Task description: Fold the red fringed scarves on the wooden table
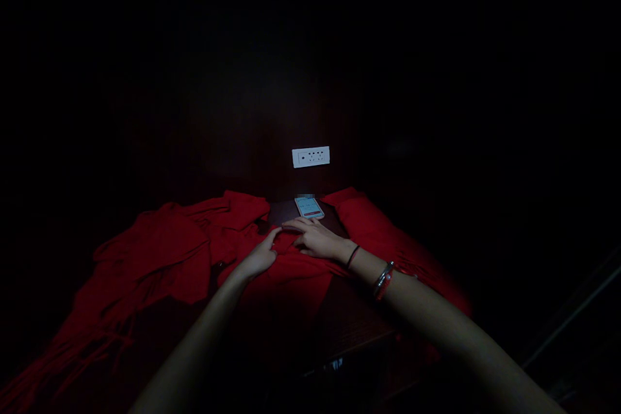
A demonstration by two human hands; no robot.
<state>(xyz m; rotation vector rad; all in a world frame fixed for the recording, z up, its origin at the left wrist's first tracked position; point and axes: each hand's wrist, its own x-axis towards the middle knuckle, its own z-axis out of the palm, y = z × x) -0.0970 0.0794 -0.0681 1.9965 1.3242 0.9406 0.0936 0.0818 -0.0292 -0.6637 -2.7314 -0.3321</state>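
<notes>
A red fringed cloth, looking like a scarf (286,277), lies over the dark surface in front of me. My left hand (260,257) rests on it, with thumb and fingers apart. Close by on the right, my right hand (317,239) reaches across the same cloth, fingers stretched out to the left and thumb apart from them. The two hands' fingertips come near each other at the cloth's far part. Just beyond my right hand lies a phone (309,207) with its screen lit. Dim light leaves some fingertips hard to make out.
More red fringed fabric (160,246) is heaped on the left, and another red piece (371,220) lies on the right. A white socket panel (311,157) is on the dark wall behind the phone. The surroundings are almost black.
</notes>
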